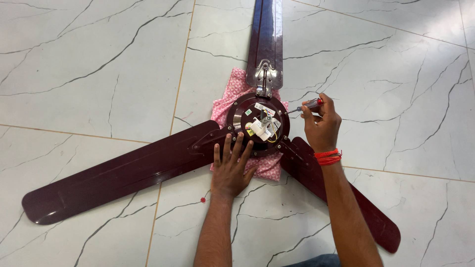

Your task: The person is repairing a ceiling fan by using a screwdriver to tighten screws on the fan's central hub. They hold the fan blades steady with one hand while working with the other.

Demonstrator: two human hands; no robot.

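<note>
A maroon three-blade ceiling fan lies upside down on the floor, its round motor hub (242,106) showing white wiring parts (262,127) in the middle. One blade (118,175) runs left, one (265,34) runs up, one (368,212) runs down to the right. My left hand (231,165) rests flat, fingers spread, on the hub's lower edge and the left blade's root. My right hand (322,123) holds a small red-handled screwdriver (310,104) with its tip at the hub's right rim.
A pink patterned cloth (235,84) lies under the hub. The floor is white marble-look tile with dark veins and tan grout lines (180,84). A tiny red object (202,200) sits on the tile near my left wrist.
</note>
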